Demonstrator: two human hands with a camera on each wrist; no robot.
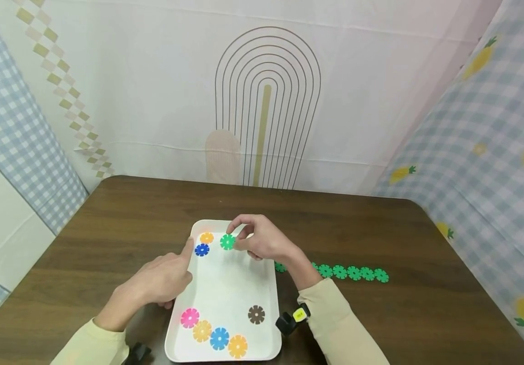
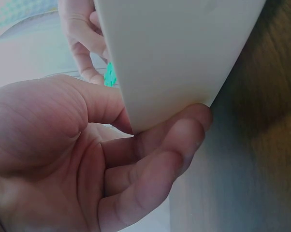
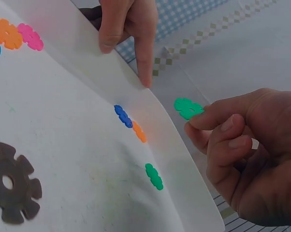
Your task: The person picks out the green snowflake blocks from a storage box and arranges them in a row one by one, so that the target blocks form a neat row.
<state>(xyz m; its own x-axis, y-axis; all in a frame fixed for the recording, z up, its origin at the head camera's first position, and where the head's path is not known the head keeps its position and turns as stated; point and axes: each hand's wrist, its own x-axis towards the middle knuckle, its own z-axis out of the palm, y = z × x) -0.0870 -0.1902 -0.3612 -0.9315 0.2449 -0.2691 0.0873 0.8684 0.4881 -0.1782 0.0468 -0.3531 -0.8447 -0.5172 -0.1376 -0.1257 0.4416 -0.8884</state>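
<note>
A white tray (image 1: 232, 286) lies on the table, holding several flower-shaped plastic discs. My left hand (image 1: 163, 276) grips its left edge, with the index finger extended along the rim. In the left wrist view, the tray wall (image 2: 165, 63) sits between thumb and curled fingers. My right hand (image 1: 266, 238) is over the tray's far end, pinching a green disc (image 3: 188, 108) between thumb and index finger. Another green disc (image 3: 154, 176) lies inside the tray, near a dark blue disc (image 1: 202, 250) and an orange disc (image 1: 206, 237).
Pink (image 1: 190, 318), light blue (image 1: 219, 338) and orange discs (image 1: 237, 346) lie at the tray's near end, with a brown disc (image 1: 256, 315) to their right. A row of green discs (image 1: 354, 273) stretches right of the tray, partly behind my right wrist. Curtains surround the wooden table (image 1: 380, 228).
</note>
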